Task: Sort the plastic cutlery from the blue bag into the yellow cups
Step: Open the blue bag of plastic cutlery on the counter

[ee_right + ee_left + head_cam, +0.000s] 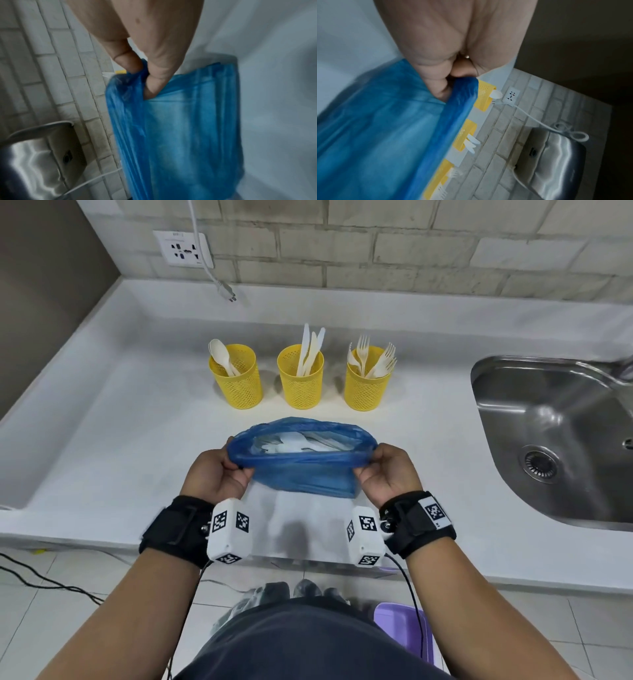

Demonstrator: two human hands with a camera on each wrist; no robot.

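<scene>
A blue plastic bag [308, 477] is held above the white counter, its mouth stretched wide between both hands. My left hand [219, 470] pinches the left rim [453, 86] and my right hand [387, 467] pinches the right rim [142, 75]. White plastic cutlery [294, 445] lies inside the bag. Behind it stand three yellow mesh cups: the left cup [238, 378] holds spoons, the middle cup [301, 380] holds knives, the right cup [366, 381] holds forks.
A steel sink [555, 436] is set into the counter at the right. A wall socket [183, 248] with a white cable [209, 268] hangs at the back left. A purple bin [404, 628] stands on the floor by my feet.
</scene>
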